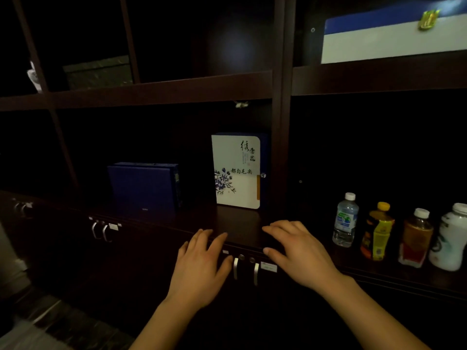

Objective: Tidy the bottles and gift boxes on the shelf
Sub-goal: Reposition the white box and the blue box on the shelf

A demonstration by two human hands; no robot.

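Note:
A white gift box (236, 170) with blue flowers and black writing stands upright on the dark shelf (235, 223), against the divider post. A dark blue gift box (145, 188) stands to its left. In the right compartment several bottles stand in a row: a clear water bottle (345, 221), a yellow-capped bottle (377, 232), an amber bottle (415, 238) and a white bottle (451, 238). My left hand (201, 266) and my right hand (298, 251) hover with fingers spread at the shelf's front edge, below the white box. Both hold nothing.
A blue-and-white box (394, 37) lies on the upper right shelf. A dark green box (98, 72) sits on the upper left shelf. Cabinet doors with metal handles (245, 270) run below the shelf edge. The room is dim.

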